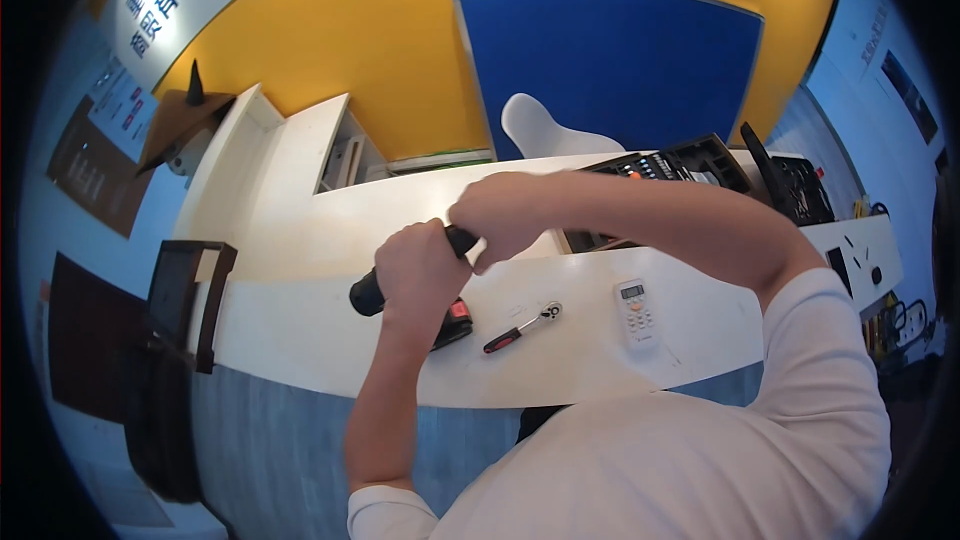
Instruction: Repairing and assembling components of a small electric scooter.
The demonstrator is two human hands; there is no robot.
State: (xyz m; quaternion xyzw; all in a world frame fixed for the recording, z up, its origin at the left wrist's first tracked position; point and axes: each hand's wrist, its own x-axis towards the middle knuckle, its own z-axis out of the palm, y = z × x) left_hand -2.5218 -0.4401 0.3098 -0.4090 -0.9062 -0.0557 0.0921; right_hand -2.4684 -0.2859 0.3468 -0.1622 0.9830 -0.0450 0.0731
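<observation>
Above the white desk, both my hands are closed around a black cylindrical object (368,294), held at a slant; its exact kind does not show. My left hand (418,265) wraps its middle, and its thick dark end sticks out at lower left. My right hand (505,215) grips the upper right part, hiding that end. Under my left wrist lies a small red and black object (456,322), partly covered. To its right rests a ratchet wrench (524,328) with a red and black handle. Farther right, a white remote control (636,314) lies face up.
Beyond my right forearm sits an open black tool case (690,165) with sockets and bits. A white chair (545,128) stands behind the white desk (330,340). Another black case (795,185) is at far right. A dark wooden frame (212,305) stands at the desk's left end.
</observation>
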